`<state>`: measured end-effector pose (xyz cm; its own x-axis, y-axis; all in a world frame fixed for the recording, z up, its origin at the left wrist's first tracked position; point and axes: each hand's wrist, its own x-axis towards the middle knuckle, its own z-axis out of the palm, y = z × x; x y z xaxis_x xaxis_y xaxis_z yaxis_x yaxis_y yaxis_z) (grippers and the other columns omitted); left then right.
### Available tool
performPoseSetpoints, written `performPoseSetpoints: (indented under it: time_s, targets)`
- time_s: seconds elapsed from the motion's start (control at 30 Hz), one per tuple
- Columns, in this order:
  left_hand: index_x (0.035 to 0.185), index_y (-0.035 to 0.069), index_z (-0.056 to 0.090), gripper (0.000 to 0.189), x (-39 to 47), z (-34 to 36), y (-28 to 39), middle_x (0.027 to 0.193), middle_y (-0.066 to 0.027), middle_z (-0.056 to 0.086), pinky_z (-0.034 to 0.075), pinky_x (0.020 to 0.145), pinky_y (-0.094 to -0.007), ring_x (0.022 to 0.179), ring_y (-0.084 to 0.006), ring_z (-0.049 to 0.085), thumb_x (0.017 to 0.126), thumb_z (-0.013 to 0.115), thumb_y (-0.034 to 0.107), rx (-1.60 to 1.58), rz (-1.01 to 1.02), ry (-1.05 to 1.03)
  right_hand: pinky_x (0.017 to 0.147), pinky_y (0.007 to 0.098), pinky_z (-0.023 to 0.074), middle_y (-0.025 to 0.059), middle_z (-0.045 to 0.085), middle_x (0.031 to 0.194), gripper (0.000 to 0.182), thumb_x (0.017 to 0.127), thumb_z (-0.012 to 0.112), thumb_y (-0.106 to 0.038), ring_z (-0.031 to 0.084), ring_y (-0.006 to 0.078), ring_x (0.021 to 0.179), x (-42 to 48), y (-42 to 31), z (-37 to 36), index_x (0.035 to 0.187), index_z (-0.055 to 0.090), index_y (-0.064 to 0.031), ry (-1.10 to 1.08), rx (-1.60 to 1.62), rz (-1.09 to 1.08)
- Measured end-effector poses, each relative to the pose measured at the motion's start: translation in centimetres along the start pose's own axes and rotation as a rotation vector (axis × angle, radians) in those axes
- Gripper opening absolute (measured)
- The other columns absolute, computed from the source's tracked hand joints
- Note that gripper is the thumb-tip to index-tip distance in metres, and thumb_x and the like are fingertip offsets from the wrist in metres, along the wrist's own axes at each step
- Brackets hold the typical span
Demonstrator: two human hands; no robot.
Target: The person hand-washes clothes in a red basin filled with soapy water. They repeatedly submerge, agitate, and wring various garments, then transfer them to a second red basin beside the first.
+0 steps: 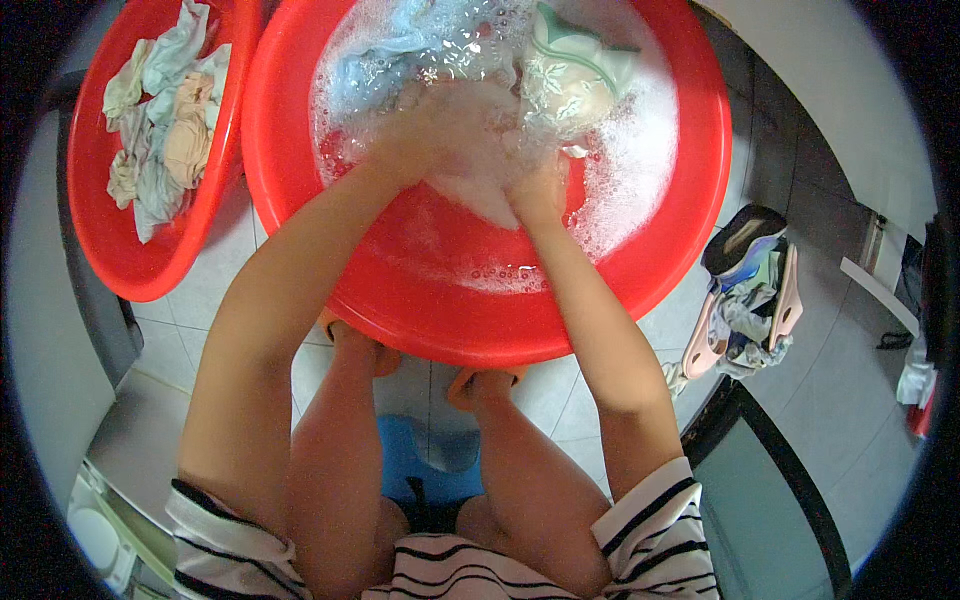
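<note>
A large red plastic basin (457,322) of cloudy, sudsy water stands before me. Both hands are in the water near its middle, blurred by suds. My left hand (420,139) reaches in from the left beside a pale, submerged cloth (476,191). My right hand (538,184) is close to it on the right; its fingers are hidden under water, so its grip is unclear. Just beyond my right hand floats a green and cream garment with a leaf pattern (574,82), puffed up above the surface. Light blue fabric (375,67) lies partly submerged at the upper left.
A smaller red basin (135,274) with several crumpled wet garments (161,135) stands at the left. On the tiled floor at the right are pink slippers (785,300), a dark-soled shoe (742,236) and crumpled cloths (742,319). A blue stool (427,480) is between my legs.
</note>
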<state>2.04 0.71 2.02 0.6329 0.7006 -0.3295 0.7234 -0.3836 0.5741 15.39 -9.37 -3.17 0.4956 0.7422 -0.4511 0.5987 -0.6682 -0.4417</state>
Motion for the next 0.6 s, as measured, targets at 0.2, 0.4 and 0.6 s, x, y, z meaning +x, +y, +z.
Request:
performPoseSetpoints:
  time_s: [0.2, 0.4, 0.6]
  targets:
    - [0.105, 0.010, 0.059, 0.033, 1.0, 6.5, -5.3, 0.106, -0.0141, 0.059, 0.040, 0.094, -0.0387, 0.104, -0.0322, 0.053, 0.079, 0.059, 0.031, -0.303, 0.340, 0.294, 0.095, 0.0396, 0.0398, 0.0115, 0.044, 0.133, 0.053, 0.088, 0.049, -0.039, 0.046, 0.0296, 0.118, 0.9, -1.5, 3.7, 0.131, 0.042, -0.0101, -0.382, 1.364, 0.231]
    - [0.092, 0.006, 0.062, 0.030, -4.7, 3.8, 3.6, 0.092, -0.0126, 0.062, 0.046, 0.083, -0.0378, 0.089, -0.0260, 0.059, 0.083, 0.053, 0.034, -0.578, 0.285, 0.077, 0.091, 0.0350, 0.0433, 0.0089, 0.052, 0.120, 0.049, 0.093, 0.035, -0.042, 0.049, 0.0244, 0.111, -1.0, -1.0, 1.4, 0.125, 0.044, -0.0059, -0.630, 1.642, -0.034]
    - [0.096, 0.012, 0.061, 0.032, -4.6, 2.0, 3.0, 0.102, -0.0123, 0.060, 0.049, 0.075, -0.0458, 0.088, -0.0355, 0.060, 0.084, 0.049, 0.038, -0.063, 0.190, 0.263, 0.084, 0.0315, 0.0444, 0.0040, 0.054, 0.109, 0.028, 0.093, 0.045, -0.033, 0.052, 0.0185, 0.100, -4.0, -3.2, -0.5, 0.107, 0.051, -0.0098, -0.697, 1.756, 0.386]
